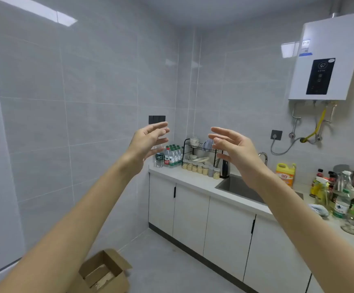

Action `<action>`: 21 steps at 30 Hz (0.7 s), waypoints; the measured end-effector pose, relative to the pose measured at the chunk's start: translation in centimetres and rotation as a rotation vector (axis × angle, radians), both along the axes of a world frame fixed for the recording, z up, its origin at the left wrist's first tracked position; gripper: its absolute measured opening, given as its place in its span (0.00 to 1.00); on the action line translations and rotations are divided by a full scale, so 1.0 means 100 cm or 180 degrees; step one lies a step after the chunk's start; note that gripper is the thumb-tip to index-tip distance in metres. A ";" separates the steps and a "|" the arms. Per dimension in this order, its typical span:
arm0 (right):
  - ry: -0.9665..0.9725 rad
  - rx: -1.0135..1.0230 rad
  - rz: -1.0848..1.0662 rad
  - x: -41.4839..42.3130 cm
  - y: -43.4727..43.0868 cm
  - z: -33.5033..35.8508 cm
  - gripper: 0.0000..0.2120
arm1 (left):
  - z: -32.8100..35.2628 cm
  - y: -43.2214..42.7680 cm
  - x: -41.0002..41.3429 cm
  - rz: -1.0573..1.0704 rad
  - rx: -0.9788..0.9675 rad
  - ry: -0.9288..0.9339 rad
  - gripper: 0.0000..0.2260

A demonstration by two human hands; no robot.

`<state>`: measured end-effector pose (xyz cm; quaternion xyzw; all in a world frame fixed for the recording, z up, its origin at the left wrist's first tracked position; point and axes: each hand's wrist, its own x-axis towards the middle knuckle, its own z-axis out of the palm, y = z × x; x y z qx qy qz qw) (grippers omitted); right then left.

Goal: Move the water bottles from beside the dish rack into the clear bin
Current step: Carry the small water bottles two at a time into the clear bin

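Observation:
Several water bottles [171, 156] with green caps and green or red labels stand in a cluster at the far left end of the white counter [195, 180], just left of the black dish rack [200, 150]. My left hand [148, 142] is raised in the air with its fingers spread, holding nothing, in front of the bottles from this view. My right hand [233, 151] is raised too, fingers apart and empty, in front of the dish rack. Both hands are well short of the counter. No clear bin is in view.
Small jars [200, 168] line the counter in front of the rack, beside a kettle [224, 169] and a sink [241, 188]. A yellow detergent jug [285, 173] and several bottles stand at the right. An open cardboard box [106, 271] sits on the floor. A water heater [328, 58] hangs on the wall.

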<state>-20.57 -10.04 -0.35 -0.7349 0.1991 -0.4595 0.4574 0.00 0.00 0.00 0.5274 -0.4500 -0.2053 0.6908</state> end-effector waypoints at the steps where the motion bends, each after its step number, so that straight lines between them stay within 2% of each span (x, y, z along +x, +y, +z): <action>1: -0.0012 -0.0007 -0.0013 0.011 -0.012 -0.002 0.15 | -0.001 -0.011 0.008 0.0015 -0.0013 0.0016 0.11; 21: 0.0052 0.0312 -0.0158 0.232 -0.311 -0.033 0.14 | -0.016 -0.314 0.234 0.0140 0.0300 -0.0079 0.12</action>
